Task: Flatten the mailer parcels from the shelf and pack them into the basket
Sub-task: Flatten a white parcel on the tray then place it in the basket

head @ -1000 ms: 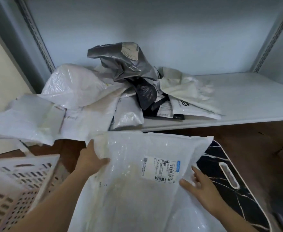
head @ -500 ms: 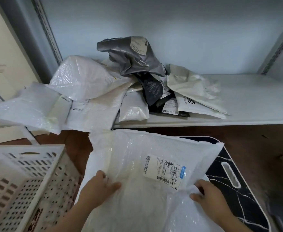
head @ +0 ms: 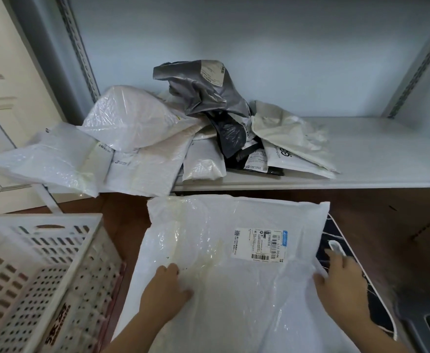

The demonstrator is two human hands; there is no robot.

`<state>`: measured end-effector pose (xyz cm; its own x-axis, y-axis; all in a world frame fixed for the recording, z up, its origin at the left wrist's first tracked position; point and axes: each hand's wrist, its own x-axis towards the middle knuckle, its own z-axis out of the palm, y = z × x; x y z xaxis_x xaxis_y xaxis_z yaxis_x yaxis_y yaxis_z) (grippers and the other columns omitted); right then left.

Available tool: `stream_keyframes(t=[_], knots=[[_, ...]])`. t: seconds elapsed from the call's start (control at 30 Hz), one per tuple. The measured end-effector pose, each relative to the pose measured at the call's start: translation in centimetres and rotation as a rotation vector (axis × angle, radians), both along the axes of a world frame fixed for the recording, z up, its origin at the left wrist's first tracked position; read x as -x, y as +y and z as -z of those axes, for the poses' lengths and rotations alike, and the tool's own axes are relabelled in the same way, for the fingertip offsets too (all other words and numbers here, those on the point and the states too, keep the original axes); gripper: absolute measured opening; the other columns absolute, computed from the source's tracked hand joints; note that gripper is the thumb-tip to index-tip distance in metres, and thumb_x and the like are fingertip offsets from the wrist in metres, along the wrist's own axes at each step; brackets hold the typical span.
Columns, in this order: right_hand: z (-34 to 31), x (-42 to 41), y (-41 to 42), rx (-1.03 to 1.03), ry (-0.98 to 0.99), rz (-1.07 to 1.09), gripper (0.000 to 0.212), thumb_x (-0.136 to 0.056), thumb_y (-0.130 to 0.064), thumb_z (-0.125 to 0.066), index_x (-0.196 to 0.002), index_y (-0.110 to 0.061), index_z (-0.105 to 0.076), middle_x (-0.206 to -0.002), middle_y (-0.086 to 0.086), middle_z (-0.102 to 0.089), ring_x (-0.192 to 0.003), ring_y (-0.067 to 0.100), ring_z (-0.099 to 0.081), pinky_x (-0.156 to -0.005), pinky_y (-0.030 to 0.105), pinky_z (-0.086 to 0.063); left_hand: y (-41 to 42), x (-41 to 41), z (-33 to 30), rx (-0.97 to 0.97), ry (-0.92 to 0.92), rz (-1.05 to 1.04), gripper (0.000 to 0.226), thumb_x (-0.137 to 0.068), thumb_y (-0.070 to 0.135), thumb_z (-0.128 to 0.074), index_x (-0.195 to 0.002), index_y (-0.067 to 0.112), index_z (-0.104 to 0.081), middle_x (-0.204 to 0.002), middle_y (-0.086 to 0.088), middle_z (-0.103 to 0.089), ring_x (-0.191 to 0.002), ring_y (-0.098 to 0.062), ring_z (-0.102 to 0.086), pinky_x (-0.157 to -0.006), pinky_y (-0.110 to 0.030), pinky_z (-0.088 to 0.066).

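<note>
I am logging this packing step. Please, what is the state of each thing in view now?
white mailer: label up, wrinkled
left hand: presses on the mailer
right hand: rests at its right edge
shelf pile: crumpled mailers, heaped
basket: upright, no mailer visible inside

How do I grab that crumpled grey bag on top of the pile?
Probably pinch the grey bag by its raised top fold, beside the label, reaching from the front and above. That fold stands free with nothing on it; the lower end is tucked among the other mailers, so lifting straight up should free it.
</note>
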<state>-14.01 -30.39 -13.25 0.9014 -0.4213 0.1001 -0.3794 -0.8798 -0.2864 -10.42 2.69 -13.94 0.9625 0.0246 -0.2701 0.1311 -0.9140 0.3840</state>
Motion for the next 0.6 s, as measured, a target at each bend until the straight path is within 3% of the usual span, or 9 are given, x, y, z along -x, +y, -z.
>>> stream_keyframes(t=[0.07,0.13,0.2,0.27,0.3,0.43,0.6], knots=[[-0.2,-0.6,1.2,0.075,-0.155,-0.106,0.059,-0.08,-0.024,-0.068,-0.134,-0.011,-0.05,-0.131,0.019,-0.052,-0.123,0.04,-0.045,-0.096,0.061,-0.04,-0.3,-0.5,-0.4,-0.077,-0.155,0.016,0.066,-0.08,0.06,-0.061,-0.132,0.023,-0.04,-0.121,0.003,-0.044,-0.107,-0.014,-0.05,-0.09,-0.024,-0.044],[-0.2,-1.4,2.6,0.19,-0.164,-0.263,0.058,-0.09,-0.043,-0.047,-0.144,-0.024,-0.038,-0.15,0.015,-0.035,-0.14,0.036,-0.027,-0.104,0.064,-0.027,-0.8,-1.5,-0.7,-0.143,-0.276,0.062,0.081,-0.077,0.072,-0.054,-0.142,0.03,-0.032,-0.139,0.0,-0.039,-0.125,-0.019,-0.041,-0.101,-0.033,-0.039],[0.3,-2.4,3.5,0.253,-0.091,-0.351,0.057,-0.096,-0.056,-0.027,-0.148,-0.033,-0.027,-0.159,0.009,-0.019,-0.147,0.031,-0.011,-0.107,0.067,-0.018,-1.8,-2.7,-0.5,-0.194,-0.297,0.144,0.091,-0.073,0.083,-0.04,-0.149,0.04,-0.015,-0.158,-0.003,-0.016,-0.144,-0.026,-0.017,-0.113,-0.048,-0.023],[1.3,-3.6,4.0,0.295,-0.027,-0.404,0.06,-0.096,-0.064,-0.019,-0.149,-0.036,-0.024,-0.161,0.006,-0.013,-0.148,0.031,-0.007,-0.108,0.07,-0.014,-3.3,-4.0,0.1,-0.211,-0.304,0.232,0.094,-0.067,0.092,-0.019,-0.148,0.049,0.0,-0.161,0.0,0.01,-0.148,-0.029,0.009,-0.114,-0.059,-0.006],[1.9,-4.2,4.2,0.32,0.006,-0.426,0.062,-0.096,-0.066,-0.019,-0.149,-0.035,-0.027,-0.161,0.006,-0.014,-0.148,0.031,-0.008,-0.108,0.069,-0.013,-4.1,-4.5,0.5,-0.22,-0.322,0.275,0.095,-0.064,0.095,-0.013,-0.147,0.051,0.001,-0.16,0.001,0.014,-0.147,-0.029,0.014,-0.112,-0.063,-0.004],[4.6,-5.3,4.4,0.39,0.102,-0.525,0.069,-0.092,-0.071,-0.022,-0.147,-0.032,-0.035,-0.159,0.011,-0.018,-0.146,0.034,-0.015,-0.103,0.071,-0.015,-5.3,-5.4,2.4,-0.294,-0.276,0.362,0.088,-0.066,0.093,-0.027,-0.138,0.044,-0.043,-0.154,-0.007,-0.033,-0.141,-0.038,-0.024,-0.096,-0.073,-0.017],[7.1,-6.3,4.4,0.389,0.136,-0.525,0.074,-0.088,-0.076,-0.026,-0.148,-0.034,-0.032,-0.159,0.014,-0.019,-0.145,0.037,-0.017,-0.099,0.076,-0.019,-5.0,-6.4,5.1,-0.31,-0.288,0.362,0.094,-0.059,0.093,-0.039,-0.136,0.04,-0.05,-0.152,-0.009,-0.036,-0.14,-0.041,-0.028,-0.096,-0.08,-0.015]])
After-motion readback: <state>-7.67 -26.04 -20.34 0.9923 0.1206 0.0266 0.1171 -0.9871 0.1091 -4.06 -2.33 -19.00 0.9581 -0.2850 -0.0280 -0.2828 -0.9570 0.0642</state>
